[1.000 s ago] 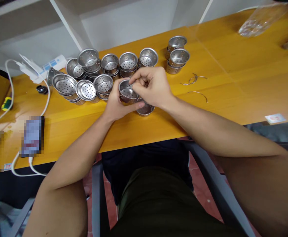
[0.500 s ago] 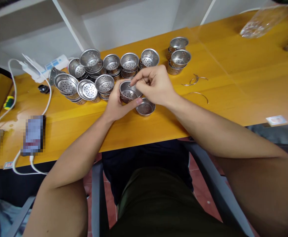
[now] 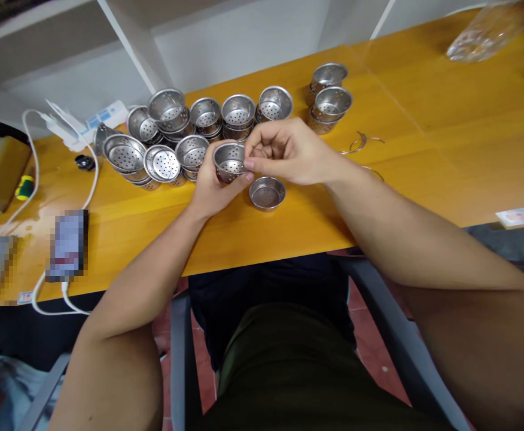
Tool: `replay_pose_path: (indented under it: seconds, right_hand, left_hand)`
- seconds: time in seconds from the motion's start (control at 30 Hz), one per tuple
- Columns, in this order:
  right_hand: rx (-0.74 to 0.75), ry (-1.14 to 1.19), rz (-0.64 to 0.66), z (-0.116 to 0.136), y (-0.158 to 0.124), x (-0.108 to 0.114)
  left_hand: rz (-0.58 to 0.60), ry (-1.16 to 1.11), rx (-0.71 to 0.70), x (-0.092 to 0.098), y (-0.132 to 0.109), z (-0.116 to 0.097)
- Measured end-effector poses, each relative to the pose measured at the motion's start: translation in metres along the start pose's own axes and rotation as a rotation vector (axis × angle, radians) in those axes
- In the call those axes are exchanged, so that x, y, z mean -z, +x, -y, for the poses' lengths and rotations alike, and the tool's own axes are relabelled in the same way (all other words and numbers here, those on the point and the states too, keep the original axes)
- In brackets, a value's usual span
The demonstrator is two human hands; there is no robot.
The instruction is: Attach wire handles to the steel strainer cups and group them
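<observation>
Left hand (image 3: 208, 185) cups perforated steel basket (image 3: 229, 160) above desk (image 3: 289, 227); right hand (image 3: 284, 149) pinches at its rim (what it pinches: cannot tell). Risk: grip slips, basket drops onto loose cup (image 3: 267, 193).

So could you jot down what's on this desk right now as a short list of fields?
left hand: grips a small metal strainer cup
right hand: fingertips pinch at that cup's rim
in front of hands: single strainer cup on the yellow table
behind hands: cluster of strainer cups, some stacked
right of cluster: thin wire pieces
left edge: white cable, blurred phone
</observation>
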State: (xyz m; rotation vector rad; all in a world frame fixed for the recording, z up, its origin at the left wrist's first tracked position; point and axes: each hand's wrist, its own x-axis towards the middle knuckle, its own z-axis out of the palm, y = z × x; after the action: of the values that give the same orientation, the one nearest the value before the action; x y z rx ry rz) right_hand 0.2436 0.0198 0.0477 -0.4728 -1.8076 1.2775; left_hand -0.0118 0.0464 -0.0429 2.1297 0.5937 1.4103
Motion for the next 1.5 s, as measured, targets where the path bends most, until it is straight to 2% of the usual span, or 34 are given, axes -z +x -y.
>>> replay_pose_path:
  seconds: [0.3, 0.6, 0.87, 1.1, 1.27, 1.5]
  right_hand:
    - [-0.011, -0.048, -0.010, -0.005, -0.003, 0.000]
    - [-0.021, -0.040, 0.038, -0.001, -0.003, 0.002]
    - [-0.014, -0.035, 0.041, -0.003, -0.003, 0.005]
    - [0.095, -0.319, -0.166, -0.003, -0.005, 0.010]
    - [0.126, -0.475, -0.176, 0.004, -0.008, 0.005]
    - [0.117, -0.563, -0.087, 0.003, -0.008, 0.008]
  left_hand:
    - [-0.004, 0.139, 0.018, -0.001, -0.001, -0.001]
    - [0.027, 0.196, 0.010, 0.001, -0.002, -0.002]
    - [0.028, 0.150, -0.058, 0.002, 0.001, 0.001]
    - [-0.049, 0.102, -0.019, 0.002, 0.004, 0.007]
    - [-0.075, 0.129, 0.043, 0.001, 0.004, 0.004]
    - [-0.062, 0.177, 0.049, -0.001, 0.004, -0.005]
